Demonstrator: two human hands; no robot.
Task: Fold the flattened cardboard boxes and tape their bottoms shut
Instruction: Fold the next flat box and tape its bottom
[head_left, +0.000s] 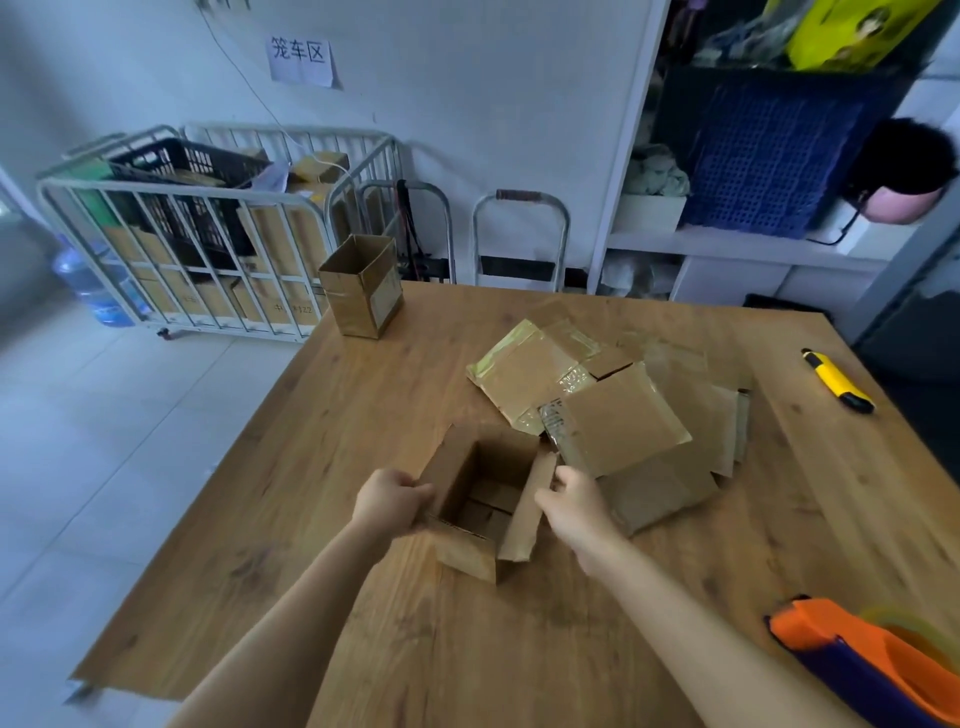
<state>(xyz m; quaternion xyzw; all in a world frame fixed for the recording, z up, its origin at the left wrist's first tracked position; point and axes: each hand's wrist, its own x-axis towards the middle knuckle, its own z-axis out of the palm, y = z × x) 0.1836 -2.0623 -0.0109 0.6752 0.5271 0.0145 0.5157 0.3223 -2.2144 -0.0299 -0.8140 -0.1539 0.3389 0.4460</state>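
A small opened cardboard box (470, 551) stands on the wooden table (363, 415) in front of me, its top open and its inner flaps visible at the bottom. My left hand (392, 501) grips the box's left wall. My right hand (574, 501) holds the raised right flap, fingers curled at its edge. A pile of flattened cardboard boxes (618, 421), some with shiny tape, lies just behind and to the right. A finished upright box (362, 286) stands at the table's far left corner. An orange and purple tape dispenser (862, 660) lies at the near right.
A yellow utility knife (837, 382) lies near the table's right edge. Beyond the table stand a white cage cart (208, 234) full of cartons, two hand trolleys (519, 239) and shelves (753, 244) with a blue crate. A tiled floor runs along the table's left side.
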